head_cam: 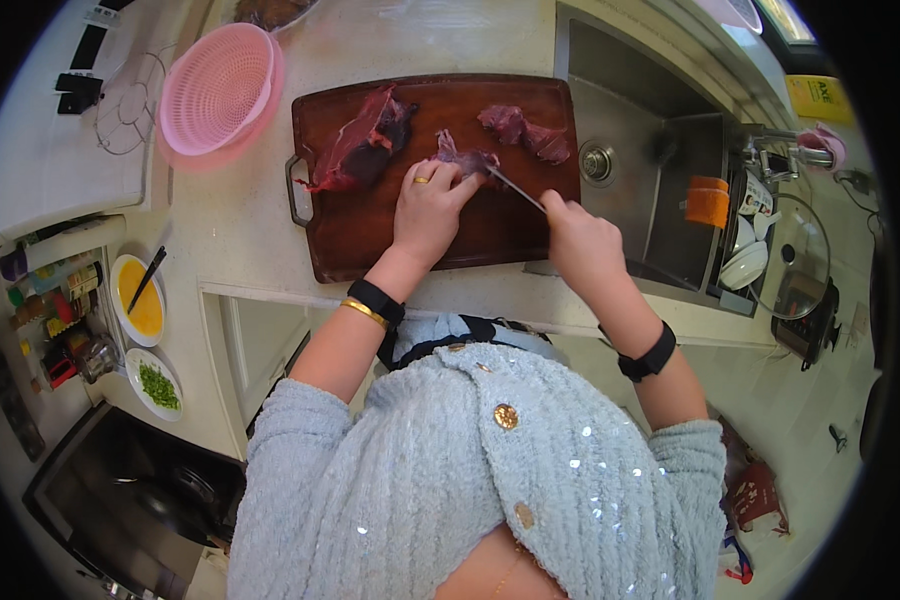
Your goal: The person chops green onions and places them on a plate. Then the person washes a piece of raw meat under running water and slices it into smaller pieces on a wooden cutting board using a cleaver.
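A dark wooden cutting board lies on the counter. My left hand presses a piece of raw red meat onto its middle, fingers bent over the near side. My right hand grips a knife, whose handle is mostly hidden in the fist; the blade tip touches the right end of that piece. A large chunk of raw meat rests at the board's left. Smaller pieces of meat lie at the board's upper right.
Right of the board is a steel sink with bowls at its far side. A pink colander stands upper left. At left are a bowl of yellow liquid with chopsticks, a dish of chopped greens and a stove.
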Tool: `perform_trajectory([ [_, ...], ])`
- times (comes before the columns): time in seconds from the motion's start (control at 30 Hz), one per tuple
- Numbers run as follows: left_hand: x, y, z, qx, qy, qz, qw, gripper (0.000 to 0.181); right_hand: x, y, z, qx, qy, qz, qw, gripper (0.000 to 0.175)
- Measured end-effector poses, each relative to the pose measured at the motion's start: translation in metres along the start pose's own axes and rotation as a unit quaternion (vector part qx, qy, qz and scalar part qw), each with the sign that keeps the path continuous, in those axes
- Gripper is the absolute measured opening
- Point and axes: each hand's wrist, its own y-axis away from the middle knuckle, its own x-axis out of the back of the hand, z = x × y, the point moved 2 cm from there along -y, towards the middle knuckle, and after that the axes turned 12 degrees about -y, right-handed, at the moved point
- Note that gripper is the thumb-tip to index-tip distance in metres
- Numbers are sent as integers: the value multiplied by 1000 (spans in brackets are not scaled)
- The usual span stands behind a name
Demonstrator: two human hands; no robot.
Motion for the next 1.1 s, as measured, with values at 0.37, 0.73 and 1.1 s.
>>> perform_trajectory([
  [0.37, 7, -3, 6, 68, 69, 5, 995, 18, 9, 23, 20, -34, -96, 20, 995, 15],
  [0.73, -2, -8, 17, 79, 24, 18, 996, 16, -2, 46, 22, 19, -99, 18, 995, 17],
  [1.1, -6, 3, 12, 26, -40, -19, 999, 21, 7, 15, 19, 110, 6, 25, 994, 22],
])
